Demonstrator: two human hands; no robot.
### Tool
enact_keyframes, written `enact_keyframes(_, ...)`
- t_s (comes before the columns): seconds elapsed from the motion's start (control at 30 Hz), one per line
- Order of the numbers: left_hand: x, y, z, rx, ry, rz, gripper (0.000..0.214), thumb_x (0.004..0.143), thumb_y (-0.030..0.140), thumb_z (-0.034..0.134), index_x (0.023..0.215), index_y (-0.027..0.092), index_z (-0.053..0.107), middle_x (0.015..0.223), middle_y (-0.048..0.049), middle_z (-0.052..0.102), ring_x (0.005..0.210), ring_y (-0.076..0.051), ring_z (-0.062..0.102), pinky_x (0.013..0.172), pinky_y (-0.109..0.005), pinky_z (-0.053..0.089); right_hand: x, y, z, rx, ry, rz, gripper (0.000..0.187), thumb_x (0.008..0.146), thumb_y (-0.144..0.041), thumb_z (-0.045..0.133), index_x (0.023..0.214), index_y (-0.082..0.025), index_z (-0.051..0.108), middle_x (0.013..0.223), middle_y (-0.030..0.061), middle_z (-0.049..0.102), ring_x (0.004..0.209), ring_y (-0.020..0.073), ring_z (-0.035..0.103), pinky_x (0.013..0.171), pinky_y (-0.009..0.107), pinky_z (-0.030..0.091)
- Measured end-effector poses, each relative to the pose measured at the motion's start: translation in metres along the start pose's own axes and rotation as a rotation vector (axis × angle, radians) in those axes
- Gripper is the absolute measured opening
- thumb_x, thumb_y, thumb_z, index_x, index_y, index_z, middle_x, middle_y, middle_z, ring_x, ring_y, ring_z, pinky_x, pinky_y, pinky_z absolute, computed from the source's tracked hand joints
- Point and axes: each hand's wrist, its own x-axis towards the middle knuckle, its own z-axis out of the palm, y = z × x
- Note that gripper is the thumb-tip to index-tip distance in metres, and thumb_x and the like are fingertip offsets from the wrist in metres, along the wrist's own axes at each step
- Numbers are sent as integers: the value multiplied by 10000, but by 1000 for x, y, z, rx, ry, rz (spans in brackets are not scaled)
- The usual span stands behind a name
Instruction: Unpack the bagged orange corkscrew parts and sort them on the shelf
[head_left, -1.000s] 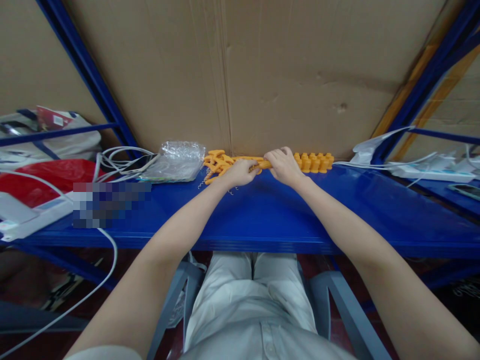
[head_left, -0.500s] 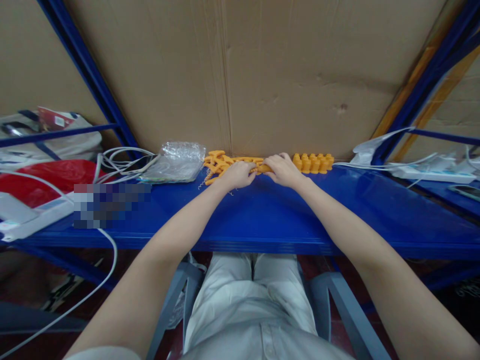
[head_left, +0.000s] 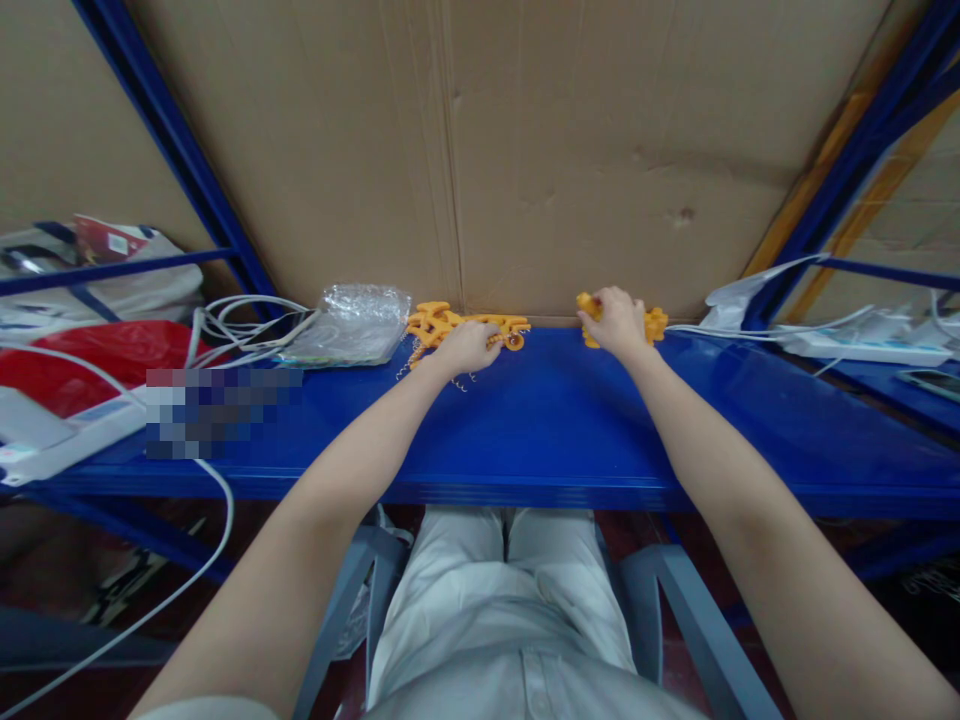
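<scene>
My left hand (head_left: 471, 347) is closed around a slim orange plastic piece with a ridged, screw-like shaft and a round end (head_left: 514, 342). Under and behind it lies a pile of orange plastic parts (head_left: 429, 318) with thin curly strands (head_left: 460, 384) at its front. Farther right, my right hand (head_left: 621, 318) pinches a small orange knob-shaped piece (head_left: 585, 301), its fingers partly hiding it. Just behind and beside that hand stands a group of orange bottle-shaped pieces (head_left: 657, 323), partly covered by the hand.
A clear plastic bag (head_left: 352, 325) lies left of the pile on the blue table (head_left: 540, 430). White cables (head_left: 247, 305), a power strip (head_left: 75, 430) and a red bag (head_left: 97, 360) are at the left. Another power strip (head_left: 862, 343) sits at the right. Cardboard (head_left: 540, 150) stands behind.
My right hand has left the left hand's piece and moved right to the bottle-shaped pieces, taking hold of a knob-shaped one. My left hand stays near the pile, still gripping.
</scene>
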Motion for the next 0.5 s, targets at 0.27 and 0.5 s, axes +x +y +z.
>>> enact_keyframes(0.27,0,6,-4,12,-76,-19,272,905,265,501,974,137,730,929,-130,755,843,-243,687,811,-354,522,-4,55,-15,109,116,635,271,881,-411,574,997,-174,633,1080,170,671,1067,320,616,924,474,478)
enact_keyframes(0.5,-1,10,-8,23,-111,-10,276,914,258,491,978,136,731,944,-130,757,861,-249,695,810,-358,520,-28,75,-18,123,75,984,224,809,-317,658,983,-178,682,1070,180,700,1088,339,654,930,473,506)
